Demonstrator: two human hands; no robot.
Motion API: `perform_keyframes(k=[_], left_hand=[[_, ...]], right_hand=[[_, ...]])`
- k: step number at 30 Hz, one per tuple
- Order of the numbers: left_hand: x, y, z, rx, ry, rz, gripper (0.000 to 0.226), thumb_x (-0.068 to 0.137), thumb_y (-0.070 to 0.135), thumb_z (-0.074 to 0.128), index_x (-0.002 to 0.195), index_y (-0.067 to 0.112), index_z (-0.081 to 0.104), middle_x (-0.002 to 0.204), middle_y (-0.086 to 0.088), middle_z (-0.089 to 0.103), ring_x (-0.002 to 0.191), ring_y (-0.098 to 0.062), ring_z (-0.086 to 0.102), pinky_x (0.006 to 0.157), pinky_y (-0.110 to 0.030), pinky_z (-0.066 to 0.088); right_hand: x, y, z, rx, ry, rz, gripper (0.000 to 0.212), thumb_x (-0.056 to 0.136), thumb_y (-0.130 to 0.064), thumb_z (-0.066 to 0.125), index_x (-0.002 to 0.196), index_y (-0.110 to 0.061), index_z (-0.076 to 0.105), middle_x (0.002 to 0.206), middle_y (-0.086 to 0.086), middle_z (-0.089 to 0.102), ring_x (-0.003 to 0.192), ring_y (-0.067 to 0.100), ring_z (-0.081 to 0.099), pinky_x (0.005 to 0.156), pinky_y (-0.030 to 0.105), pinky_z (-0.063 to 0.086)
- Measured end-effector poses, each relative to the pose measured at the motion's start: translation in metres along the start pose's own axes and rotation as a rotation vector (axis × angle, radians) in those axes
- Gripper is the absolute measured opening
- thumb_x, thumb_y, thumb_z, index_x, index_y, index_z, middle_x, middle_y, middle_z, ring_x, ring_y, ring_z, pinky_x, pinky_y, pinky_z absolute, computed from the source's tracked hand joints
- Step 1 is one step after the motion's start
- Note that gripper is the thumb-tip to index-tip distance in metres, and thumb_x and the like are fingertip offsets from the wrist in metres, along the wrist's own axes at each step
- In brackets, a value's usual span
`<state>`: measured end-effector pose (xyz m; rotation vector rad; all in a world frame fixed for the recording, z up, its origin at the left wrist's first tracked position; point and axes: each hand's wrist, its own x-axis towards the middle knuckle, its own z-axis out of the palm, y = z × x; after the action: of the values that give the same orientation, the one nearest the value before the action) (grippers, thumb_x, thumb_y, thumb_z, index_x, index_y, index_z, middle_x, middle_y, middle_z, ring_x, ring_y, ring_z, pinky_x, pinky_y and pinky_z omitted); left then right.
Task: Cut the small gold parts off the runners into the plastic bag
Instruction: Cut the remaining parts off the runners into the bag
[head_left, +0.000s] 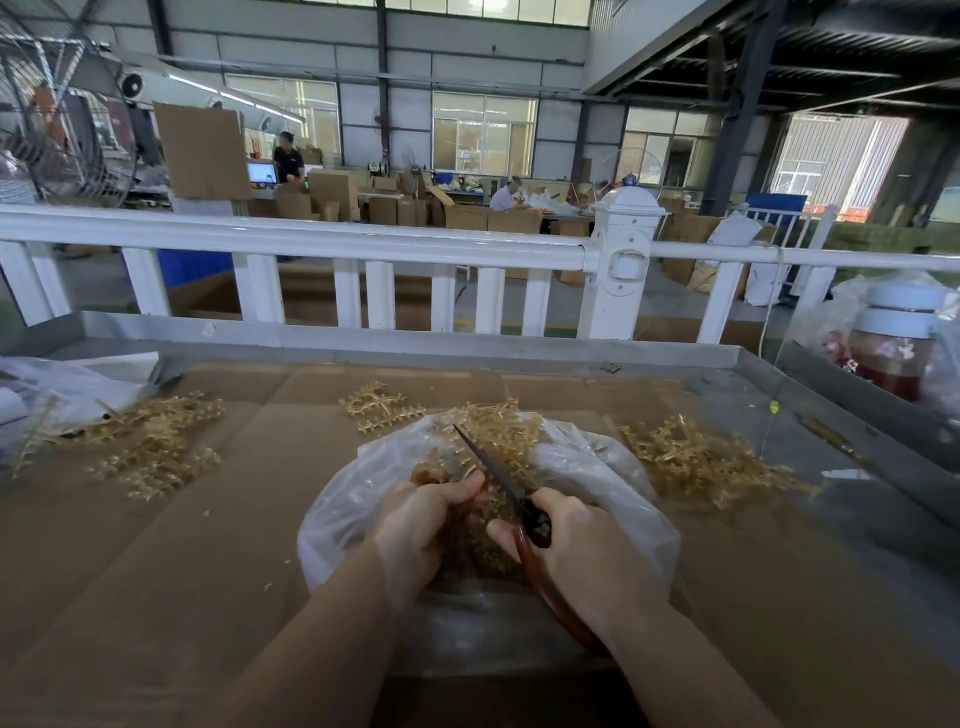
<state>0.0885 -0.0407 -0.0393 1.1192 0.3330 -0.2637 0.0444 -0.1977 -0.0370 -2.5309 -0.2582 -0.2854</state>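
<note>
Cardboard sheet (208, 545) covers the whole lower frame, probably to catch stray bits. Dead centre sits the open plastic bag (597, 467), right under the hands so cut pieces drop straight in. Gold runners are piled centre-left (156, 441), centre-right (701, 462) and just above the bag. Right hand (582, 561) has its fingers wrapped around the red-handled scissors (524, 525), blade angled up-left. Left hand (421, 525) curls around a runner piece (428, 474) over the bag mouth, holding it up to the blades.

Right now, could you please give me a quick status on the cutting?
Left hand holds a runner over the plastic bag. Right hand grips the scissors. Nothing in the way.
</note>
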Motion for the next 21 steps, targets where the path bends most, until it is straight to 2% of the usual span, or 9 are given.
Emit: perform_keyframes(k=[3, 6, 8, 11, 13, 14, 17, 21], left_hand=[[-0.004, -0.001, 0.001, 0.023, -0.032, 0.010, 0.061, 0.063, 0.009, 0.079, 0.120, -0.002, 0.059, 0.107, -0.020, 0.070, 0.098, -0.035, 0.067, 0.088, -0.046, 0.053], [-0.006, 0.000, -0.001, 0.019, -0.075, 0.004, 0.060, 0.060, 0.013, 0.076, 0.117, -0.002, 0.062, 0.106, -0.019, 0.071, 0.099, -0.035, 0.067, 0.090, -0.046, 0.051], [-0.006, 0.000, -0.002, -0.013, -0.082, 0.008, 0.057, 0.065, 0.014, 0.074, 0.119, -0.001, 0.062, 0.109, -0.017, 0.070, 0.103, -0.034, 0.065, 0.096, -0.045, 0.048], [-0.004, 0.001, -0.002, -0.088, -0.071, 0.040, 0.046, 0.078, 0.019, 0.069, 0.120, 0.001, 0.063, 0.100, -0.011, 0.071, 0.095, -0.029, 0.063, 0.087, -0.040, 0.050], [-0.003, 0.002, -0.002, -0.115, -0.059, 0.030, 0.046, 0.075, 0.025, 0.072, 0.116, 0.004, 0.066, 0.098, -0.009, 0.074, 0.095, -0.027, 0.066, 0.079, -0.039, 0.052], [-0.003, 0.002, -0.002, -0.126, -0.058, 0.021, 0.050, 0.072, 0.026, 0.073, 0.116, 0.005, 0.066, 0.101, -0.011, 0.074, 0.098, -0.029, 0.067, 0.081, -0.040, 0.052], [-0.004, 0.004, -0.001, -0.131, -0.059, -0.004, 0.054, 0.067, 0.023, 0.073, 0.117, 0.004, 0.064, 0.108, -0.016, 0.072, 0.103, -0.033, 0.066, 0.083, -0.042, 0.052], [-0.005, 0.006, 0.000, -0.107, -0.073, -0.026, 0.037, 0.084, 0.017, 0.065, 0.118, 0.000, 0.064, 0.115, -0.019, 0.069, 0.108, -0.035, 0.063, 0.083, -0.042, 0.051]], right_hand=[[0.002, -0.001, 0.001, 0.003, 0.001, 0.006, 0.038, 0.082, -0.069, 0.048, 0.090, -0.033, 0.054, 0.082, -0.010, 0.063, 0.081, 0.008, 0.062, 0.076, 0.033, 0.053], [0.003, -0.001, 0.003, -0.006, 0.006, 0.010, 0.034, 0.082, -0.069, 0.049, 0.087, -0.035, 0.050, 0.079, -0.013, 0.060, 0.080, 0.008, 0.060, 0.074, 0.032, 0.053], [0.002, -0.001, 0.003, -0.019, 0.005, 0.011, 0.034, 0.082, -0.069, 0.049, 0.088, -0.035, 0.050, 0.079, -0.013, 0.059, 0.081, 0.007, 0.060, 0.074, 0.031, 0.052], [0.003, -0.002, 0.002, -0.008, -0.003, 0.018, 0.038, 0.083, -0.068, 0.050, 0.097, -0.032, 0.055, 0.086, -0.010, 0.064, 0.084, 0.008, 0.062, 0.077, 0.032, 0.054], [0.002, -0.003, 0.000, -0.013, -0.007, 0.012, 0.038, 0.084, -0.066, 0.051, 0.100, -0.031, 0.056, 0.090, -0.009, 0.066, 0.086, 0.008, 0.062, 0.078, 0.032, 0.054], [0.001, -0.004, 0.000, -0.018, -0.007, 0.006, 0.038, 0.084, -0.066, 0.052, 0.100, -0.031, 0.056, 0.090, -0.009, 0.066, 0.086, 0.008, 0.062, 0.078, 0.032, 0.054], [-0.002, -0.007, -0.001, -0.037, 0.014, -0.017, 0.037, 0.084, -0.065, 0.051, 0.099, -0.032, 0.054, 0.090, -0.012, 0.064, 0.084, 0.005, 0.060, 0.074, 0.024, 0.050], [-0.005, -0.011, -0.002, -0.068, 0.016, -0.043, 0.031, 0.087, -0.063, 0.049, 0.095, -0.033, 0.050, 0.085, -0.015, 0.059, 0.075, 0.000, 0.051, 0.059, 0.008, 0.033]])
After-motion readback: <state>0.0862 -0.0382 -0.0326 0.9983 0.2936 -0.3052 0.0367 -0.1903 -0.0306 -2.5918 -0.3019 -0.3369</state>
